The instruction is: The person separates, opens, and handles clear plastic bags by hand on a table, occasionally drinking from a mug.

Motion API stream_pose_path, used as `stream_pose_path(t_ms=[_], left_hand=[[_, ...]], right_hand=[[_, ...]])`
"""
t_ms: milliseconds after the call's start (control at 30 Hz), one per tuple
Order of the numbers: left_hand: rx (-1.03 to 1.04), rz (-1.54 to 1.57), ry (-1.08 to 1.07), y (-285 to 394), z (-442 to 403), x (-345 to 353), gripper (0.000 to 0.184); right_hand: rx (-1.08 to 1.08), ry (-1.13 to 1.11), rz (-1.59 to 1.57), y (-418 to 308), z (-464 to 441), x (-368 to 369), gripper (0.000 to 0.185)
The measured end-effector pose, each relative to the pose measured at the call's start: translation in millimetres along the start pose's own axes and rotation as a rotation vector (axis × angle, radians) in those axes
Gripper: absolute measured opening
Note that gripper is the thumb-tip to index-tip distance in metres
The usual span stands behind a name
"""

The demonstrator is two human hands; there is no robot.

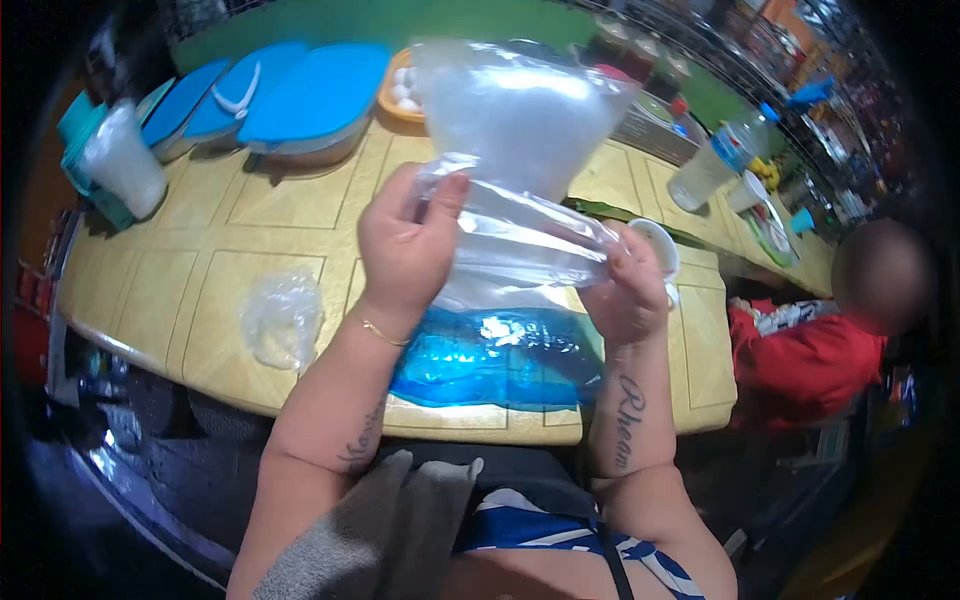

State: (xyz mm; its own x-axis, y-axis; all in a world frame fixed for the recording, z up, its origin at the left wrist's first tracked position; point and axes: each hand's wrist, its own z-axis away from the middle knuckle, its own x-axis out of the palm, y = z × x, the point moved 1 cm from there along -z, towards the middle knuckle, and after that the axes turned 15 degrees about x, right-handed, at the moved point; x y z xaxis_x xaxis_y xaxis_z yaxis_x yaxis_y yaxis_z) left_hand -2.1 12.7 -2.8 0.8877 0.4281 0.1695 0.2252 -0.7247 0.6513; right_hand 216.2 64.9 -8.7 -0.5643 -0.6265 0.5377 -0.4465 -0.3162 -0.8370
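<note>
A large clear plastic bag [520, 130] is stretched between my two hands above the table. My left hand [405, 240] is closed on its left side, with the thumb pressed on the film. On the right, my right hand [630, 290] pinches the bag's edge between thumb and fingers. Below the bag, a shiny blue plastic pack [480, 360] lies flat near the table's front edge. A crumpled clear plastic bag [282, 318] rests on the table left of my left forearm. Behind my right hand, a white cup [655, 245] is partly hidden.
Blue-lidded containers [315, 95] and an orange basket [388, 108] of eggs stand at the back. A teal holder [85, 150] stands far left. At the right are a plastic bottle [715, 165], a green leaf [600, 210] and a person in red [810, 355] beside the table [190, 270].
</note>
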Motion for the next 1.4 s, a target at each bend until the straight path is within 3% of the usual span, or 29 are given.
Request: stream_pose_path(t_ms=[67,100,200,233,267,367,467,500,633,867,1067,1133,1233,1333,1367,1400], left_hand=[[-0.040,-0.006,0.006,0.6,-0.3,0.5,0.015],[-0.063,-0.006,0.020,0.1,-0.7,1.2,0.015],[-0.140,-0.042,0.067,-4.1,-3.3,0.8,0.018],[-0.169,-0.064,0.076,-4.0,-5.1,-1.3,0.019],[-0.201,-0.086,0.083,-5.3,-5.9,-3.0,0.020],[-0.193,-0.103,0.125,-3.5,-7.2,-1.9,0.020],[-0.177,-0.113,0.145,-6.1,-7.5,-4.9,0.023],[-0.172,-0.123,0.146,-6.1,-7.9,-5.4,0.024],[-0.153,-0.182,0.161,-8.9,-11.4,-7.0,0.028],[-0.127,-0.214,0.163,-5.3,-12.3,-9.0,0.028],[-0.139,-0.316,0.090,-8.1,-13.1,-14.9,0.023],[-0.100,-0.159,0.036,-16.3,-14.4,-18.7,0.027],[0.344,-0.762,0.029,-9.8,-13.4,-3.9,0.035],[0.607,-0.936,-0.076,16.4,-6.2,7.7,0.037],[0.666,-0.933,-0.168,28.1,0.2,6.5,0.035],[0.724,-0.918,-0.251,38.5,4.9,9.0,0.033]], right_hand=[[-0.013,-0.016,-0.018,-2.3,1.5,-5.3,0.041],[-0.019,0.073,0.034,-2.4,1.8,-8.7,0.029],[0.031,0.007,-0.091,-8.0,0.4,-20.4,0.036],[0.045,0.127,-0.040,-9.4,1.7,-17.7,0.040],[0.024,0.093,-0.046,-8.5,1.4,-20.3,0.041],[-0.046,-0.020,-0.053,-7.1,1.3,-20.2,0.045],[-0.030,0.047,0.163,-10.1,6.1,-7.1,0.043],[0.029,0.152,0.189,-10.8,6.8,-4.7,0.032],[0.065,0.299,0.410,-13.0,4.7,-4.9,0.015],[-0.005,0.169,0.130,-22.5,9.9,-6.3,0.019],[-0.047,0.393,0.362,-13.9,8.1,-3.0,0.014],[-0.072,0.374,0.279,-14.3,8.8,-5.3,0.014],[-0.065,0.372,0.202,-17.1,7.2,-9.6,0.015],[-0.039,0.409,0.244,-16.6,8.4,-5.5,0.015],[-0.040,0.367,0.345,-13.7,4.5,-12.3,0.014],[-0.051,0.296,0.237,-9.0,3.7,-11.1,0.012]])
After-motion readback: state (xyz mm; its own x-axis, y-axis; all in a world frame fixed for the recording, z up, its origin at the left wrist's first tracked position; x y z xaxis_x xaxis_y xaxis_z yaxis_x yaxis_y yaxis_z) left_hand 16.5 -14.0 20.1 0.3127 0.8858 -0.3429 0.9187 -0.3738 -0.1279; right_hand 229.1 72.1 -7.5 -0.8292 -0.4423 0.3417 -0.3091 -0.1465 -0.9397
